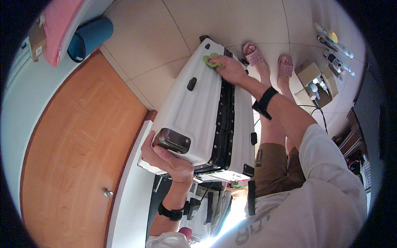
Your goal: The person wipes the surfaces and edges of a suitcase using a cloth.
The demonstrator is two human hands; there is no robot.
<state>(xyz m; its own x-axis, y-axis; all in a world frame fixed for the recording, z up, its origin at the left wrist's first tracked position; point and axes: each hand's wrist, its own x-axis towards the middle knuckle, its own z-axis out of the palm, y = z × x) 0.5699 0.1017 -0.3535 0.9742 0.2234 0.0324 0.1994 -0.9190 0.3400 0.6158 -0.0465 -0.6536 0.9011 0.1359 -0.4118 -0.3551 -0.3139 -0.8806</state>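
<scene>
A white hard-shell suitcase [183, 108] stands at a tilt on the tiled floor in front of me, with a black riveted frame along its seam and dark corner guards. My left hand [170, 161] grips its near corner, beside the black corner guard [172, 140]. Toward the far end, my right hand [229, 68] presses a green cloth [211, 59] against the white ribbed shell. The cloth is bunched under the fingers, which partly hide it. Black bands circle both my wrists.
To the left is a wooden door [77, 148] with a round knob [108, 192]. A teal cylindrical bin [96, 37] stands beyond it. On the right, an open cardboard box [322, 90] holds bottles, with several more bottles [333, 60] nearby. A black cable [321, 111] runs near my legs.
</scene>
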